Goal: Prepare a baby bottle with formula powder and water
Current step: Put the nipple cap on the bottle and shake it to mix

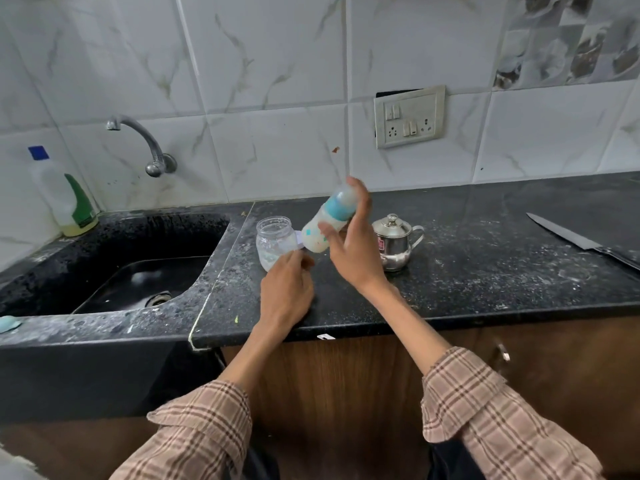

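My right hand (pixel 349 244) grips a baby bottle (pixel 327 221) in the air above the black counter, tilted with its blue collar and cap up to the right. The bottle looks milky white inside and is blurred. My left hand (pixel 287 292) rests on the counter with curled fingers, touching the base of a clear plastic jar (pixel 273 242). The jar stands open, with a little white residue at the bottom. A small white piece shows between jar and bottle; I cannot tell what it is.
A small steel lidded pot (pixel 394 242) stands right of the bottle. A large knife (pixel 581 242) lies at the far right. The black sink (pixel 138 278) with a wall tap (pixel 138 140) is on the left, a detergent bottle (pixel 65 199) behind it. Powder dusts the counter (pixel 485 271).
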